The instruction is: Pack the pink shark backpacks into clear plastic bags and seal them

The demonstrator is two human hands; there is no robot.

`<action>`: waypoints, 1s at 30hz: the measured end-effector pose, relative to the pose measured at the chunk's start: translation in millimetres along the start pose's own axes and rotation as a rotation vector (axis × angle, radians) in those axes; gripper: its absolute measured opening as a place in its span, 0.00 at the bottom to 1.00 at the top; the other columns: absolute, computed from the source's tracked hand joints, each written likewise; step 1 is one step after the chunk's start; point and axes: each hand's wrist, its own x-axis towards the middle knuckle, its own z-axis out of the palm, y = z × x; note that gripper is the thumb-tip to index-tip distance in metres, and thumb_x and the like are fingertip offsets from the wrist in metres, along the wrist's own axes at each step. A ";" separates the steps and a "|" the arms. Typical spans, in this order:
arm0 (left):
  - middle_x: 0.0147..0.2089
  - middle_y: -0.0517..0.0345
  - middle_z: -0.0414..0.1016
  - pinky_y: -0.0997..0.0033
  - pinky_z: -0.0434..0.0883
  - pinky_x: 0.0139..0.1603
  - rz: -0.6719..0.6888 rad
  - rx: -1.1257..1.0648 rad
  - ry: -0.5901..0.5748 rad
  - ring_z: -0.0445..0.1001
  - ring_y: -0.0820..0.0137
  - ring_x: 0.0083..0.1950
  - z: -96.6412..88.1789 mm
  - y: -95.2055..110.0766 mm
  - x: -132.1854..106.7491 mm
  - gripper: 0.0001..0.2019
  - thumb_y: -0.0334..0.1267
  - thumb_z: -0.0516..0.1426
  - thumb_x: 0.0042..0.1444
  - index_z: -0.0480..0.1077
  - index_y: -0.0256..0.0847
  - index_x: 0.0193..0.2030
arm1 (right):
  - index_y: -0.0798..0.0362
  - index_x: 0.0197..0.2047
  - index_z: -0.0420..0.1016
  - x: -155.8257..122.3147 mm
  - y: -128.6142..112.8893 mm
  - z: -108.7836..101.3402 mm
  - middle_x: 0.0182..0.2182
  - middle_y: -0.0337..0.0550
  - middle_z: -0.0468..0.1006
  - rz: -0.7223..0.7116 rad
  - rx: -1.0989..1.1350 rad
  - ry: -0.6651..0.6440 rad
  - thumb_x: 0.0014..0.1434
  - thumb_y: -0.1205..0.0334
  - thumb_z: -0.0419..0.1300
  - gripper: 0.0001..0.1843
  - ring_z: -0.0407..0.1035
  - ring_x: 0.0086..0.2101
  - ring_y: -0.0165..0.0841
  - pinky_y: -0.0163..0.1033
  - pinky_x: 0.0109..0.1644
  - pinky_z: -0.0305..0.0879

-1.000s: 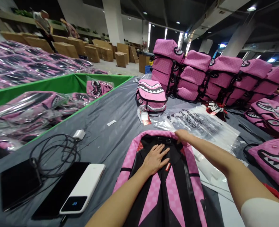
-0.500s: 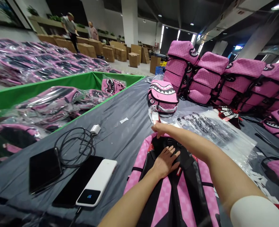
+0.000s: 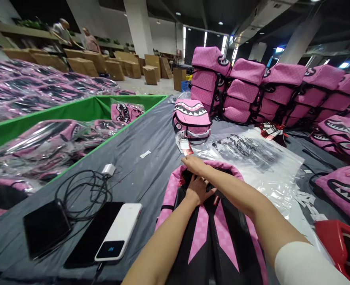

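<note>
A pink checked backpack (image 3: 203,225) with black back panels and straps lies right in front of me. My left hand (image 3: 197,190) rests on its upper back panel, thumb spread away from the fingers, and the fingertips go partly under my right wrist. My right hand (image 3: 193,164) crosses above it at the pack's top edge, fingers folded together; what they hold, if anything, is hidden. Just beyond the right fingertips lies a red and white tag (image 3: 186,146). Behind that stands a smaller pink bag (image 3: 192,118) with a shark-teeth print.
On the left lie a white power bank (image 3: 120,231), dark phones (image 3: 46,227) and coiled cables (image 3: 82,194). A green-walled bin (image 3: 99,103) holds plastic-wrapped packs. Right are clear bags (image 3: 252,158), stacked pink backpacks (image 3: 243,95) and a red tape dispenser (image 3: 332,237). Two people stand far back.
The view has swung right, bringing the red tape dispenser into sight. My right hand has come closer to the left, now overlapping its fingertips, which lay uncovered on the panel before.
</note>
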 end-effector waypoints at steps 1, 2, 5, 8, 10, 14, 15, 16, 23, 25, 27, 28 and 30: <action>0.69 0.48 0.69 0.37 0.51 0.75 -0.019 0.004 0.005 0.60 0.49 0.73 0.3 -3.5 4.5 0.30 0.59 0.52 0.65 0.67 0.46 0.68 | 0.54 0.53 0.73 -12.4 2.6 -4.1 0.50 0.51 0.77 -0.007 -0.001 0.019 0.63 0.70 0.63 0.14 0.73 0.48 0.38 0.39 0.49 0.67; 0.70 0.47 0.68 0.36 0.51 0.74 -0.036 0.001 0.013 0.59 0.48 0.74 0.3 -7.7 9.5 0.29 0.58 0.52 0.65 0.66 0.46 0.68 | 0.54 0.53 0.73 -26.8 5.9 -6.8 0.51 0.51 0.77 -0.009 -0.003 0.042 0.65 0.67 0.63 0.14 0.72 0.50 0.38 0.40 0.52 0.66; 0.73 0.47 0.63 0.36 0.50 0.74 -0.065 -0.033 0.049 0.51 0.48 0.77 -2.5 -21.2 26.2 0.27 0.49 0.53 0.66 0.64 0.44 0.70 | 0.56 0.54 0.74 -81.3 14.7 2.0 0.52 0.53 0.77 0.035 -0.006 0.148 0.68 0.61 0.61 0.14 0.71 0.53 0.41 0.46 0.58 0.65; 0.74 0.44 0.61 0.38 0.49 0.75 -0.065 -0.082 0.090 0.48 0.52 0.78 -8.3 -27.5 39.3 0.23 0.40 0.51 0.68 0.66 0.39 0.67 | 0.58 0.55 0.75 -135.7 13.3 38.8 0.54 0.56 0.77 0.102 -0.007 0.198 0.69 0.56 0.59 0.16 0.70 0.56 0.45 0.50 0.60 0.64; 0.72 0.39 0.64 0.40 0.47 0.76 -0.046 -0.119 0.107 0.50 0.53 0.78 -13.5 -24.2 39.4 0.21 0.34 0.47 0.69 0.67 0.33 0.65 | 0.57 0.60 0.72 -156.2 8.5 67.1 0.61 0.56 0.73 0.138 0.000 0.215 0.70 0.56 0.56 0.20 0.65 0.62 0.45 0.51 0.65 0.60; 0.57 0.46 0.77 0.52 0.61 0.70 0.088 -0.227 0.024 0.68 0.60 0.65 -34.5 0.2 2.2 0.15 0.31 0.47 0.69 0.73 0.34 0.53 | 0.59 0.67 0.66 -155.6 7.0 96.9 0.68 0.55 0.66 0.199 0.018 0.227 0.71 0.61 0.54 0.24 0.54 0.69 0.43 0.54 0.73 0.50; 0.52 0.50 0.78 0.58 0.66 0.65 0.158 -0.289 -0.027 0.72 0.64 0.58 -42.8 8.9 -14.3 0.13 0.33 0.48 0.69 0.74 0.37 0.48 | 0.60 0.67 0.65 -152.3 8.3 98.4 0.69 0.55 0.65 0.204 0.029 0.225 0.70 0.61 0.54 0.25 0.54 0.70 0.43 0.54 0.73 0.49; 0.47 0.53 0.78 0.62 0.70 0.59 0.243 -0.365 -0.089 0.74 0.66 0.52 -51.7 18.1 -32.2 0.12 0.36 0.49 0.70 0.73 0.39 0.44 | 0.61 0.68 0.65 -149.5 9.4 98.6 0.69 0.55 0.63 0.209 0.041 0.227 0.71 0.61 0.53 0.25 0.53 0.70 0.43 0.54 0.74 0.48; 0.31 0.57 0.66 0.62 0.65 0.41 0.705 -0.339 -0.121 0.63 0.64 0.35 -41.8 52.3 -116.8 0.13 0.42 0.48 0.67 0.64 0.43 0.31 | 0.62 0.68 0.63 -146.5 7.1 95.2 0.71 0.52 0.62 0.240 0.055 0.255 0.73 0.61 0.49 0.25 0.50 0.71 0.41 0.53 0.74 0.44; 0.30 0.56 0.65 0.61 0.65 0.41 0.747 -0.250 0.002 0.63 0.63 0.35 -16.0 50.3 -122.1 0.13 0.35 0.46 0.65 0.64 0.43 0.30 | 0.62 0.67 0.64 -148.4 6.5 91.3 0.70 0.54 0.62 0.242 0.060 0.290 0.73 0.63 0.49 0.23 0.50 0.71 0.42 0.54 0.74 0.44; 0.29 0.55 0.66 0.60 0.66 0.43 0.763 -0.173 0.058 0.64 0.63 0.35 3.4 47.6 -124.5 0.13 0.32 0.46 0.64 0.66 0.42 0.30 | 0.65 0.65 0.66 -155.2 2.1 82.0 0.68 0.59 0.65 0.227 0.072 0.339 0.73 0.66 0.47 0.22 0.55 0.69 0.44 0.56 0.73 0.45; 0.31 0.54 0.68 0.59 0.67 0.44 0.747 -0.134 0.061 0.65 0.63 0.37 8.7 46.7 -124.8 0.12 0.31 0.47 0.64 0.68 0.42 0.31 | 0.65 0.62 0.69 -161.4 -2.9 75.7 0.65 0.60 0.69 0.199 0.078 0.360 0.73 0.67 0.46 0.21 0.59 0.66 0.44 0.56 0.72 0.47; 0.35 0.52 0.73 0.57 0.68 0.50 0.666 -0.051 0.028 0.68 0.62 0.41 10.6 45.7 -122.4 0.10 0.31 0.49 0.64 0.72 0.40 0.36 | 0.58 0.54 0.75 -179.9 -19.3 63.2 0.55 0.53 0.78 0.056 0.086 0.365 0.71 0.64 0.51 0.16 0.68 0.57 0.40 0.49 0.67 0.56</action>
